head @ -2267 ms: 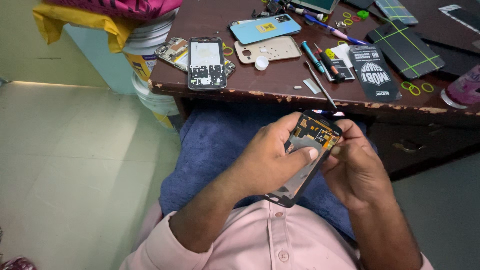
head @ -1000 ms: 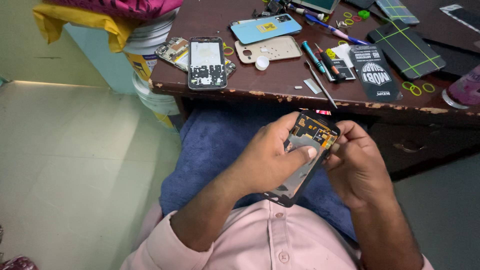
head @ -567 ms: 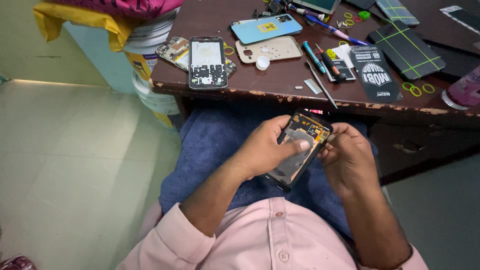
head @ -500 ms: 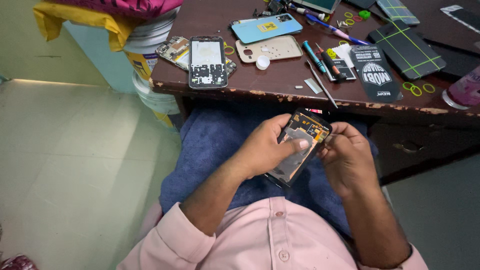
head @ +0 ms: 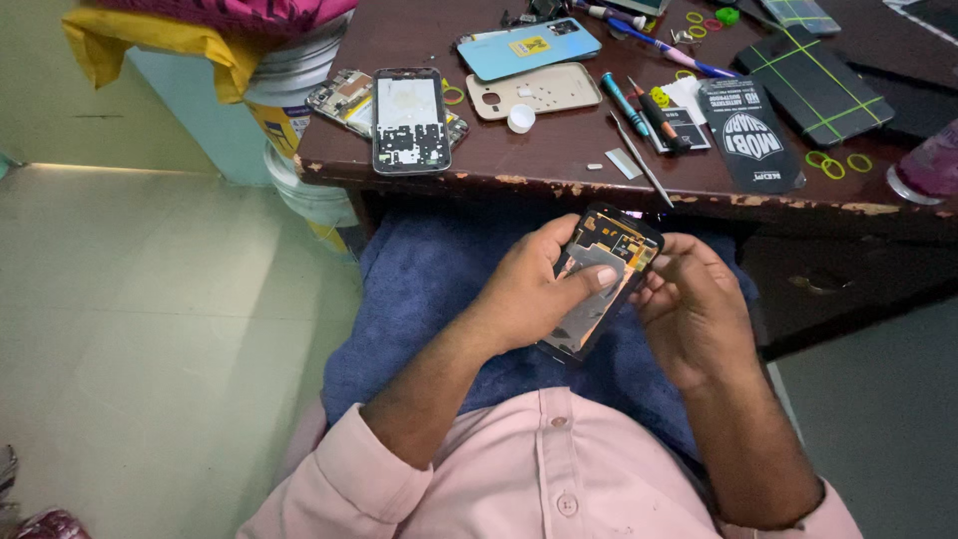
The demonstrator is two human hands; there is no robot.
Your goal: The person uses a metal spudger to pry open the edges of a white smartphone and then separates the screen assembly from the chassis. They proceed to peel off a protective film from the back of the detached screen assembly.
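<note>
Beside pale floor (head: 150,329), scuffed brown table (head: 559,170), opened phone (head: 599,279) held by left hand (head: 529,294)

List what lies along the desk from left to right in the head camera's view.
Opened phone frame → beige phone cover → white cap → metal tweezers → black packet → yellow rubber bands.

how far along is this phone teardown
Done: the phone is already open, back off and its inner board bare.

In hand: the left hand grips it over the lap; the right hand works at its upper right edge.

Left: other parts lie loose on the desk, a blue back cover, a beige case and another opened phone.
</note>
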